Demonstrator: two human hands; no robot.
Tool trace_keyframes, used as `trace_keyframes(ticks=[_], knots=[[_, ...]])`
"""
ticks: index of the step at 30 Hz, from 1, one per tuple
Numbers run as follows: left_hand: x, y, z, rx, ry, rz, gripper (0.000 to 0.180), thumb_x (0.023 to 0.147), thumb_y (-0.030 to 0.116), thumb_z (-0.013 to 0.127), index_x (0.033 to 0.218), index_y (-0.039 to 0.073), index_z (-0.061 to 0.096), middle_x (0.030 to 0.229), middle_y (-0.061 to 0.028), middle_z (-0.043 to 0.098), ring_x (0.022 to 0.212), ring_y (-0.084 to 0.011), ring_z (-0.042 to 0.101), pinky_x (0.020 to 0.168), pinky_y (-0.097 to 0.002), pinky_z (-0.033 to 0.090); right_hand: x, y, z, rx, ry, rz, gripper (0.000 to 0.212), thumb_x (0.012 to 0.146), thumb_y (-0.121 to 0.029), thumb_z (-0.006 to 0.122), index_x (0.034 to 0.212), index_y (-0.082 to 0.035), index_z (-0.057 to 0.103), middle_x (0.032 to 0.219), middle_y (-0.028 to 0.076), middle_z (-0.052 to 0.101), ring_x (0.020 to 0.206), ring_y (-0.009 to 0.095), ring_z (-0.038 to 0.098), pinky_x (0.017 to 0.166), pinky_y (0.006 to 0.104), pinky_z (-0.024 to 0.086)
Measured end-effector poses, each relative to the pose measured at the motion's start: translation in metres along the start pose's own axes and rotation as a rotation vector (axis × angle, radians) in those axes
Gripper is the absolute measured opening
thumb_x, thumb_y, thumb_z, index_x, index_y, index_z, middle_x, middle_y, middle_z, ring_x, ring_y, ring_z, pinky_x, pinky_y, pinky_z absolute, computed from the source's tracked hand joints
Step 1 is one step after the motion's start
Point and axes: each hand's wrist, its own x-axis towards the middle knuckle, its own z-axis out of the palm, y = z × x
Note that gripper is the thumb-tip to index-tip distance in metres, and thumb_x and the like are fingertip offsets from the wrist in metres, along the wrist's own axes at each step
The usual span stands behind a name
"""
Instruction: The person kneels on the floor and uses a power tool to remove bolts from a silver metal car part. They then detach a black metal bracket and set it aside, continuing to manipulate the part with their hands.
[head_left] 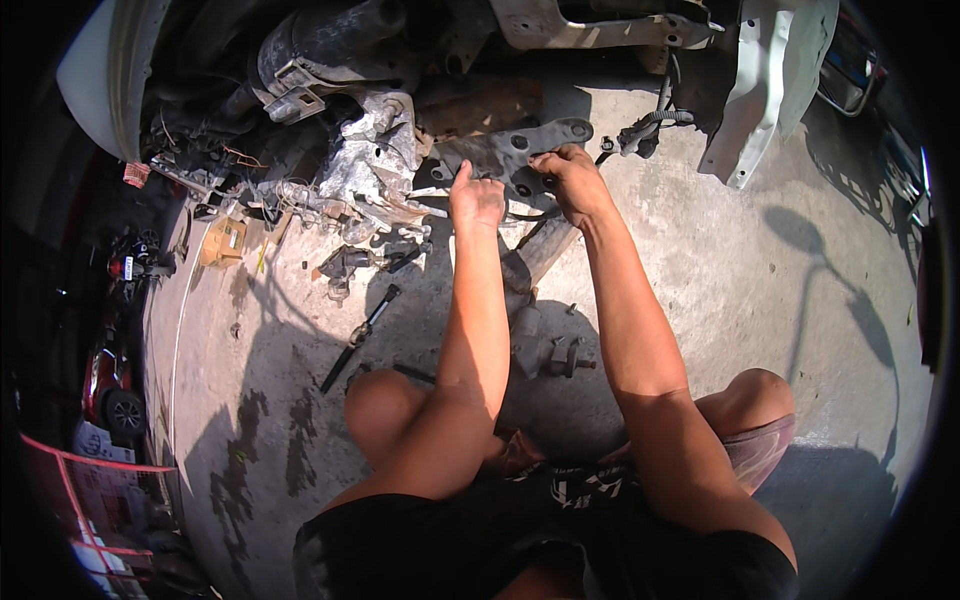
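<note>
A dark flat metal bracket with several round holes (pixel 520 145) lies under the stripped front of a vehicle, ahead of me. My left hand (pixel 477 203) is at its near edge, palm up and thumb raised. Its fingers curl in under the edge, their tips partly hidden. At the right side of the bracket my right hand (pixel 574 184) is closed, thumb and forefinger pinched together against it. Whatever sits in that pinch is too small to make out. A wooden block (pixel 545 255) lies on the ground between my forearms.
A grimy silver metal casting (pixel 370 150) hangs left of the bracket. On the concrete are a black and silver rod-shaped tool (pixel 360 338), metal parts (pixel 350 262), a jack-like metal piece (pixel 550 350) and a small cardboard box (pixel 222 242). Bent sheet metal (pixel 765 90) hangs at right.
</note>
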Motion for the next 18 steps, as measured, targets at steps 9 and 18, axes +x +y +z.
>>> trace_keyframes(ticks=[9,18], knots=[[-0.012,-0.009,0.013,0.005,0.053,0.013,0.024,0.095,0.024,0.063,0.083,0.008,0.049,0.072,-0.0024,0.046,0.070,-0.0168,0.045,0.073,-0.0344,0.040,-0.001,0.002,-0.006,-0.024,0.022,-0.003,0.029,0.081,-0.006,0.065,0.104,0.010,0.056,0.095,0.012,0.066,0.089,0.018,0.061,0.084,0.0278,0.047],[-0.016,-0.005,0.011,0.007,-0.002,0.003,0.024,0.095,0.023,0.062,0.082,0.008,0.048,0.071,-0.0021,0.043,0.069,-0.0167,0.044,0.074,-0.0347,0.039,-0.005,-0.002,-0.001,-0.016,0.015,0.009,0.028,0.081,-0.005,0.065,0.104,0.009,0.057,0.095,0.013,0.066,0.090,0.019,0.061,0.083,0.0275,0.047]])
